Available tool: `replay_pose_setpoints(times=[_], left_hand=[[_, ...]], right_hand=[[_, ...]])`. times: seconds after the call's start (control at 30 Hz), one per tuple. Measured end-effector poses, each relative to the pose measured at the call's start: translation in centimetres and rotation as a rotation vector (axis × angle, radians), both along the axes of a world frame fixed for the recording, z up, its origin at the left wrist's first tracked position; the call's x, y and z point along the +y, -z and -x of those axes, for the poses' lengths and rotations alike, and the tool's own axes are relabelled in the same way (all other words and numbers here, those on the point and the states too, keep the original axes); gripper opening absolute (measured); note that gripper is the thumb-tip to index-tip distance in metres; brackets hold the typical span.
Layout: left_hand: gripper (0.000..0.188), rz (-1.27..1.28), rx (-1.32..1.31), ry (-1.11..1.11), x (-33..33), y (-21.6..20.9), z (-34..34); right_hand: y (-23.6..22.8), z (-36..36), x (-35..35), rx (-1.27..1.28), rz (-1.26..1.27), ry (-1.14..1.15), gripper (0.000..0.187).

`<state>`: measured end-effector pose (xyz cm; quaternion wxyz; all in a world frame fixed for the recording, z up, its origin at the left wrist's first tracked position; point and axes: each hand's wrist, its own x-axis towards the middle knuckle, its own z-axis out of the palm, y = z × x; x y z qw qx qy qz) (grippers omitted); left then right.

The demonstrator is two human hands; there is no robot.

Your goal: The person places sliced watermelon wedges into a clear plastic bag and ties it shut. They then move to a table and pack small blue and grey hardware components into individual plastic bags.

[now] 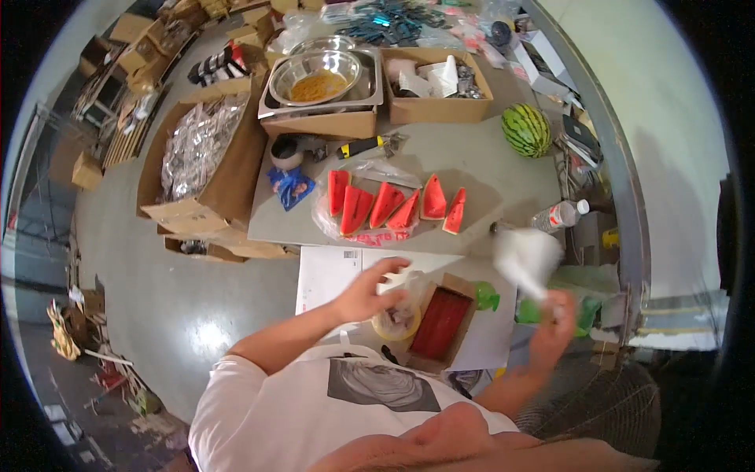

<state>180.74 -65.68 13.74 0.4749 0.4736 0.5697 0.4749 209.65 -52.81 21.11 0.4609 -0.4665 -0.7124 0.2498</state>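
My left hand (368, 296) hovers over the near table edge with its fingers apart and nothing in them. Beside it stands a clear tub with a yellow rim (395, 321), with small things inside that I cannot make out. My right hand (554, 318), smeared by motion, is raised at the right and grips a white, thin-looking thing (527, 258), too blurred to name. Between the hands lie an open cardboard box with a dark red inside (442, 322) and a green thing (487, 296). Farther off, cut watermelon wedges (385, 204) stand on a plastic bag.
A whole watermelon (526, 130) and a plastic bottle (561, 215) are at the right. At the back are a metal bowl (316, 77) in a steel tray and an open carton (439, 106). A carton of clear packets (206, 149) stands left. A yellow-and-black tool (361, 147) lies mid-table.
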Motion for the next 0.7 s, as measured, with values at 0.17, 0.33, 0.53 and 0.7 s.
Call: replay_pose_setpoints(times=[0.17, 0.33, 0.53, 0.7], left_hand=[[0.055, -0.18, -0.637, 0.31, -0.6, -5.8, 0.0], [0.025, -0.693, -0.175, 0.208, -6.8, -8.2, 3.6], [0.03, -0.953, -0.238, 0.333, -9.4, -11.7, 0.3], [0.035, -0.993, -0.391, 0.405, -7.7, -12.0, -4.2]], right_hand=[[-5.1, 8.8, -6.8, 0.208, 0.041, -0.607, 0.008], [-6.1, 10.1, -9.7, 1.019, 0.442, -0.729, 0.019], [-9.5, 13.5, -14.4, 1.384, 0.774, -0.944, 0.022], [-8.0, 15.5, -15.1, 1.197, 0.642, -0.903, 0.023]])
